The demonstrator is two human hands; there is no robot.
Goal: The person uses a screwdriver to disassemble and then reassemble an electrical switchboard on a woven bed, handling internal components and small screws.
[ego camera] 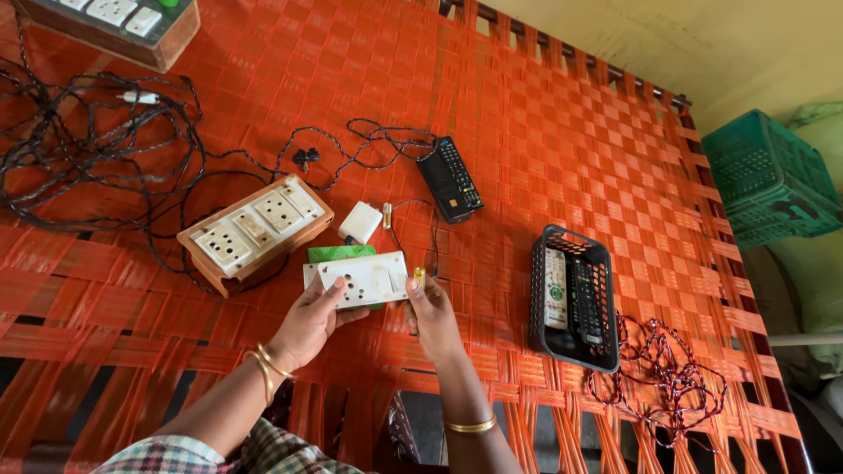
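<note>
Both hands hold a white rectangular plastic switch plate (364,279) just above an orange woven-strap cot (562,132), and this plate serves as the landmark for all else. The left hand (309,323) grips the plate's near left end, thumb pressed on its face and fingers curled beneath. The right hand (430,318) pinches the plate's right end, where a small brass-coloured fitting (419,277) shows at the fingertips. Thin gold bangles ring both wrists. A green flat piece (340,253) peeks out just behind the plate, touching or nearly touching it. Just beyond that lies a small white square adapter (360,222). To the left of the plate, near it, sits a wooden-framed switchboard with white sockets (255,232). Farther left and beyond, a tangle of black cable (79,149) spreads over the cot, one strand ending in a black plug (306,158). Beyond the plate to the right lies a black remote control (449,178), with a thin black wire (413,219) looping between it and the plate. Well to the right stands a black plastic mesh basket (575,297) holding two remotes, and past it a red-and-white twisted cord (663,364). A green plastic crate (771,180) stands off the cot, far right.
</note>
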